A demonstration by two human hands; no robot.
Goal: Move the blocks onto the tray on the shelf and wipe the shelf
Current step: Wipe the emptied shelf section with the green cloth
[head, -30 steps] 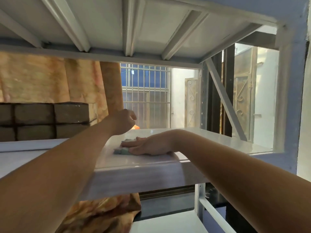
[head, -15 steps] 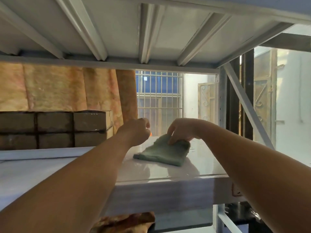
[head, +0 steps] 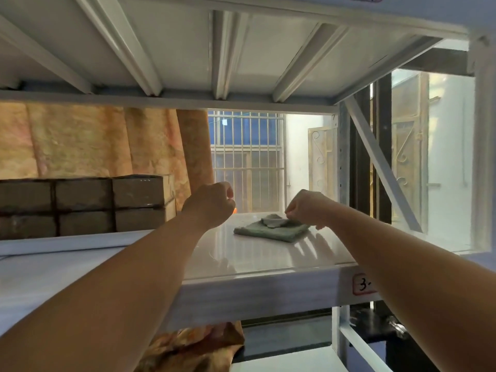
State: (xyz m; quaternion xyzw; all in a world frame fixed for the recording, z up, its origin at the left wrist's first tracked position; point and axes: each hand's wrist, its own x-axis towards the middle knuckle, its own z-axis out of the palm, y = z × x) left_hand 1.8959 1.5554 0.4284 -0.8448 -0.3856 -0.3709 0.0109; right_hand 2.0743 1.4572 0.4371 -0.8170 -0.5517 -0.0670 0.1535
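Note:
Several brown blocks [head: 83,205] stand stacked in two rows at the left of the white shelf [head: 268,261], behind a white tray rim [head: 61,244]. A green cloth [head: 265,230] lies flat on the shelf to the right of the blocks. My right hand [head: 306,208] hovers over the cloth's far right corner and pinches a folded-up flap of it. My left hand [head: 208,205] is raised above the shelf between the blocks and the cloth, curled in a fist with nothing in it.
The underside of the upper shelf [head: 228,49] runs close overhead. A diagonal brace and upright posts [head: 375,162] close the right side. An orange patterned curtain [head: 94,140] hangs behind the blocks, and a barred window [head: 247,162] shows behind the shelf.
My right hand went from lying flat on the cloth to pinching and lifting its corner, and the cloth now lies further right. My left fist stayed raised.

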